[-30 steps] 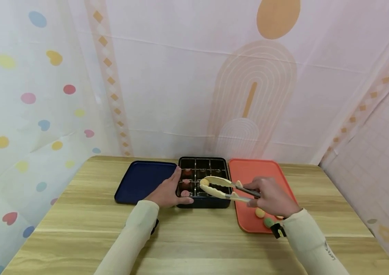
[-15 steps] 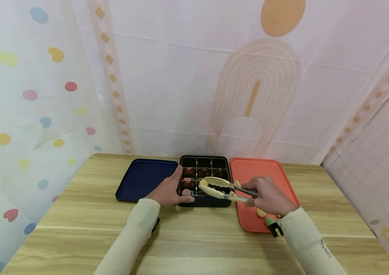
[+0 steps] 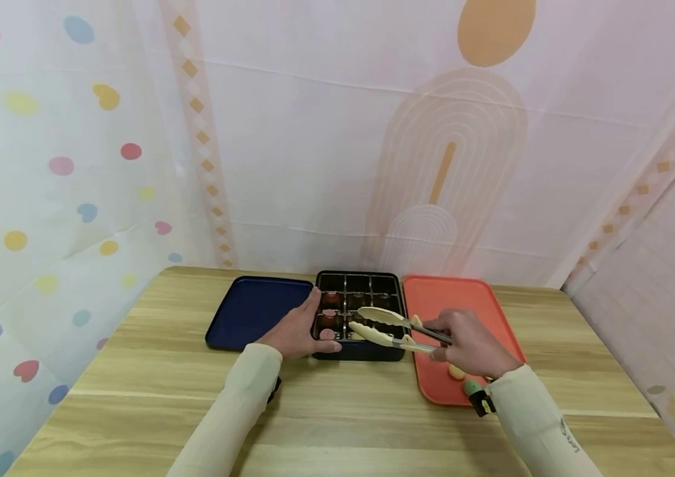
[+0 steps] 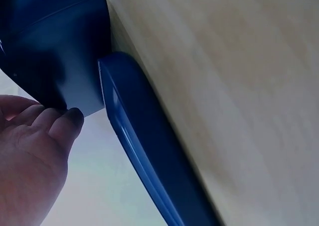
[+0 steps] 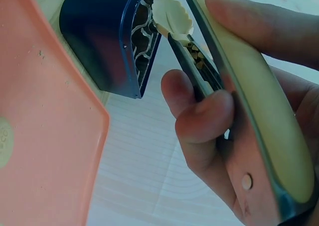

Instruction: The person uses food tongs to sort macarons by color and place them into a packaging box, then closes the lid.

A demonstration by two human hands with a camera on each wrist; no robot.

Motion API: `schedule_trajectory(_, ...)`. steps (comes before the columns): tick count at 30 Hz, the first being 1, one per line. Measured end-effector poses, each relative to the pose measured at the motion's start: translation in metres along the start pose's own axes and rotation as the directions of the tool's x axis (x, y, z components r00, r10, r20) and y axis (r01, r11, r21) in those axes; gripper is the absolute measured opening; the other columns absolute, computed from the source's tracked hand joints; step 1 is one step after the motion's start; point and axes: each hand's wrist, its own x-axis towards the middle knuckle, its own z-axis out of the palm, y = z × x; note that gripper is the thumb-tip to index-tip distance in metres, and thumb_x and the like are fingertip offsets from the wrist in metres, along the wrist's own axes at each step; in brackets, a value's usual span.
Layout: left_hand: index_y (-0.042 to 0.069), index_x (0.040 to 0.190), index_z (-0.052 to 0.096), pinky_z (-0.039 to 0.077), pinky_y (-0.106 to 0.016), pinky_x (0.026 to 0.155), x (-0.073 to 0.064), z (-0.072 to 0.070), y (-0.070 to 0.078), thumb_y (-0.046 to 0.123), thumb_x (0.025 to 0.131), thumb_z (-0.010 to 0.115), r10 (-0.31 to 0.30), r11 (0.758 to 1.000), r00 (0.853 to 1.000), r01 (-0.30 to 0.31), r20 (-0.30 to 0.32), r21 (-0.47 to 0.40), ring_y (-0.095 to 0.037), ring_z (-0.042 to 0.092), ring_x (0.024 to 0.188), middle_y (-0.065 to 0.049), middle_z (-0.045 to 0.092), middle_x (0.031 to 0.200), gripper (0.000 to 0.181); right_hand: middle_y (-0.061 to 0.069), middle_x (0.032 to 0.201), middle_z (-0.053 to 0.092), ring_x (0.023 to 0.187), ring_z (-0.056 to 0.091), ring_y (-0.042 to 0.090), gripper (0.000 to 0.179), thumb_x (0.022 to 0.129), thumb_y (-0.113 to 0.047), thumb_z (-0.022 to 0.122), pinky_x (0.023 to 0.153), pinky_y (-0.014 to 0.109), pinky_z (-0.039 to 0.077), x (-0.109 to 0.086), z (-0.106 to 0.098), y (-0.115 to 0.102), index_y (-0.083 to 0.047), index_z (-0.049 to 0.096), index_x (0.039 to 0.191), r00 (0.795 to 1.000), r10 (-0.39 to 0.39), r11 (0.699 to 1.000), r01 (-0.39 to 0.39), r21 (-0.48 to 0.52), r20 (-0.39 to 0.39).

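The right hand (image 3: 471, 341) grips the tongs (image 3: 380, 316), whose tips stand apart over the black box (image 3: 361, 352); the left hand (image 3: 297, 331) lies spread against the box's left side, thumb at its front. Filling looks partway along: pink pieces (image 3: 327, 334) sit in the left column and a yellow piece (image 3: 357, 336) in the front middle compartment, just below the tongs; other compartments are too dark to judge. Seemingly left to move, another yellow piece (image 3: 456, 372) and a green piece (image 3: 471, 387) lie on the orange tray (image 3: 441, 295), near and below the right hand.
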Motion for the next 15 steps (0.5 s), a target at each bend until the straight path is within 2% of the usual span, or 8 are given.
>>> schedule_trajectory(12, 0.013, 0.163, -0.007, 0.028, -0.059, 0.122, -0.0003, -0.0003, 0.0017, 0.061, 0.082, 0.075, -0.003, 1.0, 1.0, 0.003, -0.003, -0.002, -0.04, 0.016, 0.156, -0.012, 0.0, 0.17, 0.125, 0.003, 0.095, 0.069, 0.083, 0.06, 0.011, 0.047, 0.079, -0.006, 0.082, 0.071, 0.028, 0.05, -0.001, -0.0022, -0.0031, -0.001, 0.071, 0.124, 1.0, 0.004, 1.0, -0.004, -0.009, -0.004)
schedule_trajectory(15, 0.013, 0.163, -0.007, 0.028, -0.059, 0.122, -0.0005, -0.0002, 0.0023, 0.062, 0.082, 0.075, -0.004, 1.0, 1.0, 0.004, 0.0, -0.005, -0.04, 0.016, 0.156, -0.012, 0.0, 0.17, 0.126, 0.003, 0.093, 0.069, 0.078, 0.057, 0.011, 0.047, 0.079, -0.004, 0.082, 0.068, 0.027, 0.048, -0.0023, -0.0031, -0.0037, -0.001, 0.071, 0.124, 1.0, -0.007, 1.0, 0.007, -0.008, -0.009)
